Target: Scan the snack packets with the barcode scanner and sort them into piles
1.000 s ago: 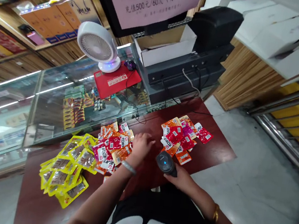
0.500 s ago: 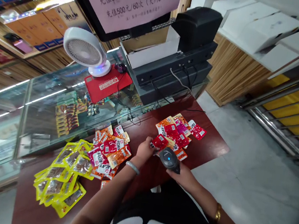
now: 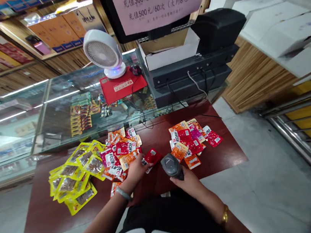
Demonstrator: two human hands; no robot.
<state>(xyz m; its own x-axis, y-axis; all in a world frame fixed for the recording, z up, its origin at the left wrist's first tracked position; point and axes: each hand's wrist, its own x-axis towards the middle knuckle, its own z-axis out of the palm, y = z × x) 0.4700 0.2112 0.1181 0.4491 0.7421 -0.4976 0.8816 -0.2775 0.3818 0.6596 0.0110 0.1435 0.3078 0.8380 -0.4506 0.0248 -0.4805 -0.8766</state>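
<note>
My left hand is closed on the edge of a small red snack packet, between two heaps of similar packets. In my right hand is a dark grey barcode scanner, its head pointing left toward that packet. Just beyond the scanner lies the right heap of red and orange packets. The left heap of red, orange and purple packets is beside my left hand. Further left, yellow-edged packets lie overlapping.
The packets lie on a dark red tabletop. Behind it stand a glass counter, a white fan on a red mat, and a monitor with a pink price sign. A metal rail is at the right.
My left hand has moved left with the red packet, away from the right heap. The scanner has shifted slightly left too, and its blue light no longer shows. The camera view has turned a little.
</note>
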